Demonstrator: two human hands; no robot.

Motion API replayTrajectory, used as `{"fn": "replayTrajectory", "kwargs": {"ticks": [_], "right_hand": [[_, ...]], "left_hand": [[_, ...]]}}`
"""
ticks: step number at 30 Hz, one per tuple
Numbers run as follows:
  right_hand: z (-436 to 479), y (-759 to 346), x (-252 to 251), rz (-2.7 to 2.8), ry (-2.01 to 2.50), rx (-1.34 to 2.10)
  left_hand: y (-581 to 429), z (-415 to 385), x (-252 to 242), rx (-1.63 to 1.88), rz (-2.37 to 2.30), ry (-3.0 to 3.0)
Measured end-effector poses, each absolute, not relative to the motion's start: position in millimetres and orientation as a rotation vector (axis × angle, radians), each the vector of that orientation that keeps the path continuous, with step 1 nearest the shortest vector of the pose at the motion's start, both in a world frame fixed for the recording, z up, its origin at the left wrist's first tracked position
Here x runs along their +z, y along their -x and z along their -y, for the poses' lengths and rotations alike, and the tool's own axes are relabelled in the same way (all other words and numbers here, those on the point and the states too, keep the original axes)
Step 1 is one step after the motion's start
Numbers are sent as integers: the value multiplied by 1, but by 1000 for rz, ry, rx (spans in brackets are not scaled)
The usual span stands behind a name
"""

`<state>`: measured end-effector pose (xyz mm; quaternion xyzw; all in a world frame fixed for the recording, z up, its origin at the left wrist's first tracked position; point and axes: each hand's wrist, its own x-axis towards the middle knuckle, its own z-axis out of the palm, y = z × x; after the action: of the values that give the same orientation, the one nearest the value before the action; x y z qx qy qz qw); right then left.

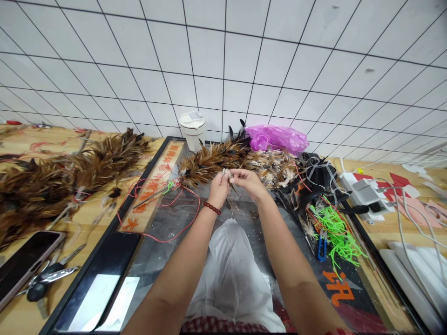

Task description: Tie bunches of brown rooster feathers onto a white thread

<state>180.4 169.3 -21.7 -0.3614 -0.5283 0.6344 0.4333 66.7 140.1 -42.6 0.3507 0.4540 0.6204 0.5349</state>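
Observation:
My left hand (pixel 219 190), a beaded bracelet at its wrist, is closed on a small bunch of pale feathers (pixel 226 173) whose tips show above the fingers. Pressed up beside it, my right hand (pixel 248 181) pinches at the same bunch. Just beyond both hands lies a thick brown feather duster head (pixel 213 160) with dark feathers at its far end. Pink cord (pixel 167 239) trails in a loop from its near-left end. Loose pale and brown feathers (pixel 270 165) are piled to the right of the hands.
A white lidded cup (pixel 193 129) and a purple plastic bag (pixel 277 138) stand against the tiled wall. Bright green ties (pixel 340 228) and blue snips (pixel 321 246) lie right. Phones (pixel 117 260), keys (pixel 44 281) and more feather bundles (pixel 98 163) occupy the left. A power strip (pixel 366 195) sits far right.

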Motion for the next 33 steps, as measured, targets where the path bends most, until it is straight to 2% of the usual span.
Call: {"fn": "replayTrajectory", "kwargs": {"ticks": [11,21,33], "right_hand": [[-171,-179,-23,1305,925,1491],[-172,-200,-25,1475,784,1650],[-172,-194,-28,1416,730,1563]], "left_hand": [[-65,-138,-48,1441,-1004,-960],[-62,-132,-41,1215,-847,-943],[-62,-129,-34,1191,-780,-861]]}}
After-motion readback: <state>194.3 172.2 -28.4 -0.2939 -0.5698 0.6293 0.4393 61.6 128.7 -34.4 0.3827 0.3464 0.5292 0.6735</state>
